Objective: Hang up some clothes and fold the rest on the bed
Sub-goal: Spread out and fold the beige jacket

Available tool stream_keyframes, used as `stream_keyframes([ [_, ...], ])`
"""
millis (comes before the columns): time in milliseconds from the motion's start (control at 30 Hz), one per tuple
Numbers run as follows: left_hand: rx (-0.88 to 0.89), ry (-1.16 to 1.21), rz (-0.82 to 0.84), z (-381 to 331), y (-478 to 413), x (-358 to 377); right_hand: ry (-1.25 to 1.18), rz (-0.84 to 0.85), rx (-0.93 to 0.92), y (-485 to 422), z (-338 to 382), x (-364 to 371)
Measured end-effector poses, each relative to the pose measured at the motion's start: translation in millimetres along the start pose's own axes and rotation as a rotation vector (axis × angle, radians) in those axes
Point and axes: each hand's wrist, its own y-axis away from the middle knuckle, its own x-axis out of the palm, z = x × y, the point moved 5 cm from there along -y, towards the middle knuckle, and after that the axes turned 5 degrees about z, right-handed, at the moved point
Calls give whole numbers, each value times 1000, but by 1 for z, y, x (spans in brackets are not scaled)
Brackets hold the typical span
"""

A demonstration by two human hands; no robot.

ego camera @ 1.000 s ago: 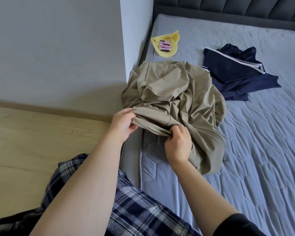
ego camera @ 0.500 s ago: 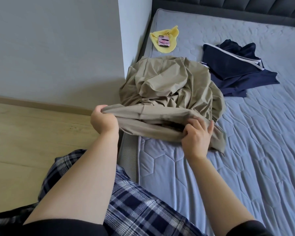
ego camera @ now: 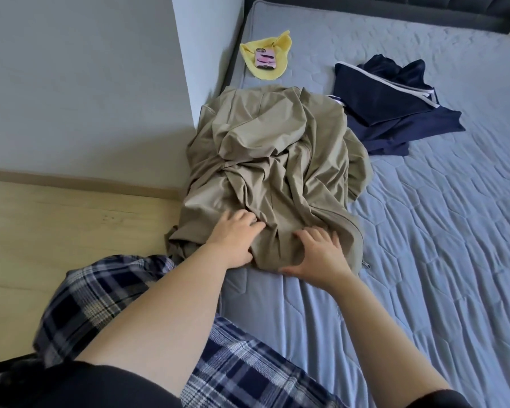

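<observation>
Khaki garment [ego camera: 277,160] lay crumpled at the near-left edge of the bed [ego camera: 430,237], one part hanging off the side. Both hands were on its near end. Left hand [ego camera: 233,240] rested on the cloth, fingers loosely extended to a crease; right hand [ego camera: 318,254] was spread flat, pressing. Navy garment [ego camera: 395,107] lay just beyond; phone [ego camera: 265,58] sat on yellow cloth [ego camera: 280,45].

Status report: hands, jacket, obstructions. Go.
Left hand and right hand both rest on crumpled khaki zip jacket. Jacket unfolded, hanging off edge of grey quilted bed. Navy white-trimmed garment butts against its far right side.
</observation>
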Motion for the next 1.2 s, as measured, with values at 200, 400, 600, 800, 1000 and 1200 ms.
stream_keyframes([
  [200, 183, 38, -57, -33, -7, 3, -186, -100, -11, 1, -10, -13],
  [400, 17, 375, -137, -30, -12, -8, -1093, -275, 147, 0, -38, -48],
  [600, -281, 980, -83, -5, -13, -1, -1129, -511, 576, 14, -95, -24],
  [800, -370, 1033, -332, 1, -12, -19, -850, -77, 365, -4, -87, -33],
  [1000, -600, 1315, -438, 25, -5, -16, -1224, -63, 483, -9, -84, -26],
  [1200, -603, 1522, -373, 17, -9, -9, -1145, 74, 563, -5, -74, 1],
])
